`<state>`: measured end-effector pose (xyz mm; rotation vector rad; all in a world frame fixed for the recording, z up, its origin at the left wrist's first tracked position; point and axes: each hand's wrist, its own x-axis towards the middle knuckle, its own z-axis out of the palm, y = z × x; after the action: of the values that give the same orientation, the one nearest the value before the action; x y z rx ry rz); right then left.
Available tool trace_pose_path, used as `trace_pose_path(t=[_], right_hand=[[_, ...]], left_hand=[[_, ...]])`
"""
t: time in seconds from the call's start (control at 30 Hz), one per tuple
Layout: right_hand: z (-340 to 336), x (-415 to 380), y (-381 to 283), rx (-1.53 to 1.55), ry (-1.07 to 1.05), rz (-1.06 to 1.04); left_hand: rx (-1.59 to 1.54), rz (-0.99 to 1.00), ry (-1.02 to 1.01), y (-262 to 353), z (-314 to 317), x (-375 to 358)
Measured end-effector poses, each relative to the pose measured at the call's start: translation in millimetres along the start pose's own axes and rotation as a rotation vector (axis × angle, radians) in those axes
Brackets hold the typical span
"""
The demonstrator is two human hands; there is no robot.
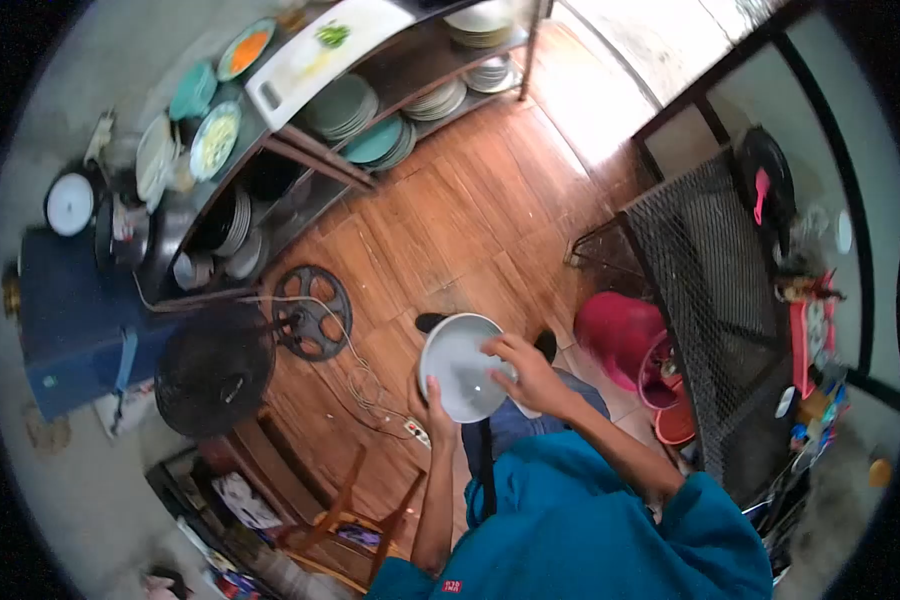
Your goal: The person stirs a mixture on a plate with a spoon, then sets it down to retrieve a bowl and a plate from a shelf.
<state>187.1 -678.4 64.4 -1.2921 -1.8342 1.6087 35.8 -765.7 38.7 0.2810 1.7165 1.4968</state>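
One pale grey plate [460, 365] is held in the air above the wooden floor [470, 220], in front of the person's teal top. The left hand [436, 408] grips it from below: its fingers are clenched on the lower rim, with the thumb lying against the plate's edge. The right hand [526, 372] lies on the plate's right side, its fingers [498, 348] spread over the inner face and bent over the rim, so both hands are grasping the plate between them. The plate tilts its hollow face up toward the camera.

Below the plate the floor is mostly open boards, with room toward the far shelves. Close on the left lies a thin white cable [362, 385] ending in a power strip [416, 431], just beside the left wrist. Further left one black fan [215, 372] lies with its round base [313, 312] toward the plate. On the right stands one pink bucket [618, 332], near the right forearm, and behind it one black mesh rack [715, 300] closes off that side.

At the far end, a two-tier shelf [320, 160] carries several stacks of plates; I count perhaps six stacks, though the distortion at the edge makes this unsure. One white cutting board [315, 55] lies on top of it.
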Motion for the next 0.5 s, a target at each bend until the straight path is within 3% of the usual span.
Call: trace_pose_path(t=[0.03, 0.07, 0.1, 0.17, 0.3, 0.37, 0.43, 0.5], right_hand=[[0, -12, 8, -0.004, 0.027, -0.133], [2, -22, 34, -0.095, -0.123, -0.075], [10, -34, 52, -0.054, -0.092, -0.056], [20, -47, 84, -0.339, 0.028, -0.16], [43, -86, 124, -0.242, 0.014, 0.023], [55, -100, 132, -0.234, 0.114, 0.044], [65, -111, 148, -0.041, -0.087, 0.075], [58, -118, 138, 0.104, -0.042, 0.155]], left_hand=[[0.152, 0.058, -0.127, -8, 7, -8], [0.266, 0.099, -0.181, -31, 4, -11], [0.319, 0.079, -0.179, -41, 10, -19], [0.408, 0.106, -0.238, -50, 25, -31], [0.436, -0.01, -0.291, -80, 33, -39], [0.441, -0.003, -0.236, -94, 33, -39], [0.53, -0.031, -0.259, -107, 24, -31], [0.617, -0.053, -0.263, -113, 19, -26]])
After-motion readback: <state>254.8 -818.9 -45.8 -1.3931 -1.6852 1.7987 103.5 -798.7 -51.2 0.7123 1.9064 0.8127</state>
